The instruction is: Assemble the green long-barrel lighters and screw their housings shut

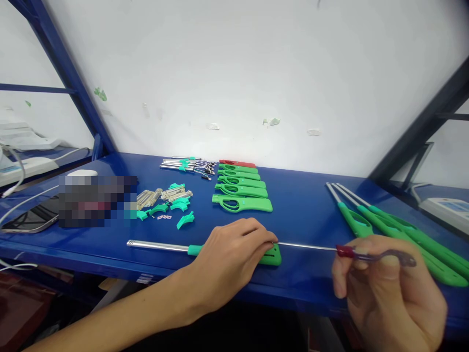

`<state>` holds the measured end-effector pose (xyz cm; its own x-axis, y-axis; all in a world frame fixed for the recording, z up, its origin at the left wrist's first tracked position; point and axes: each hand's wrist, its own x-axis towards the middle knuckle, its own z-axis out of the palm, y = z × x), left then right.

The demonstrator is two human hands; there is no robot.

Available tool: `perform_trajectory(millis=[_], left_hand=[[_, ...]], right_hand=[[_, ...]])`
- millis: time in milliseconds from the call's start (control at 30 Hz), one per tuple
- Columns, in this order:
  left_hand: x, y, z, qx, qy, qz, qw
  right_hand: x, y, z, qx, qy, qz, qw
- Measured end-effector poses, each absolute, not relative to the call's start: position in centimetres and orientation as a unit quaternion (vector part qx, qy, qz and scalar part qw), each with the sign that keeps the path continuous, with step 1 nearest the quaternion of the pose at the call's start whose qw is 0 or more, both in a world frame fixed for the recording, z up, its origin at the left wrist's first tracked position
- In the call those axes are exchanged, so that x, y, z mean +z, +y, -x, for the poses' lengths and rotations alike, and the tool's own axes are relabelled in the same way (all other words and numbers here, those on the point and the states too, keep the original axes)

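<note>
My right hand [392, 288] grips a screwdriver by its dark red and purple handle [381, 256]. The thin metal shaft [308, 246] points left, almost level. At its tip, the fingers of my left hand [238, 249] are pinched together; whatever they hold is too small or hidden to make out. Below that hand lies a long-necked green gas lighter [271, 255], its silver tube [157, 246] pointing left. My left hand covers the middle of the lighter.
Behind stands a row of green lighter shells [252, 204] with a red one [238, 164]. Wired metal tubes [179, 164], clear fuel tanks [176, 194] and teal triggers [185, 221] lie left. Several long-necked lighters [403, 230] lie right. A phone [32, 217] is far left.
</note>
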<state>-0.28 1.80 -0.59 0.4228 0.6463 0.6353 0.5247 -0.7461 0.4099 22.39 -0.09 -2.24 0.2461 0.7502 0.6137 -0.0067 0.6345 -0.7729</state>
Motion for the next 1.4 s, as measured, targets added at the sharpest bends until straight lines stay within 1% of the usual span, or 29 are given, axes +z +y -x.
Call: perform_trajectory(millis=[333,533,767,900,1033,1200,1400], left_hand=[[-0.3,1.3,0.3,0.384,0.372,-0.843,0.061],[-0.5,1.2,0.2,0.391,0.356,-0.847,0.054],[-0.4,1.6,-0.5,0.38,0.35,-0.856,0.036],[-0.5,1.8,-0.8,0.366,0.359,-0.858,0.031],[-0.6,2.0,-0.9,0.366,0.349,-0.861,0.041],[-0.8,2.4,-1.0,0.342,0.363,-0.865,0.053],[-0.9,2.5,-0.8,0.33,0.355,-0.873,0.059]], right_hand=[[-2.3,0.0,-22.3,0.258,-0.558,0.34,0.712],[-2.3,-0.2,-22.4,0.262,-0.563,0.33,0.711],[-2.0,0.5,-22.0,0.177,-0.574,0.343,0.722],[-0.7,0.7,-20.9,0.158,-0.582,0.339,0.722],[0.4,0.5,-19.8,0.138,-0.571,0.324,0.742],[0.2,1.1,-19.8,0.123,-0.618,0.323,0.706],[0.4,1.7,-19.8,0.102,-0.684,0.264,0.672]])
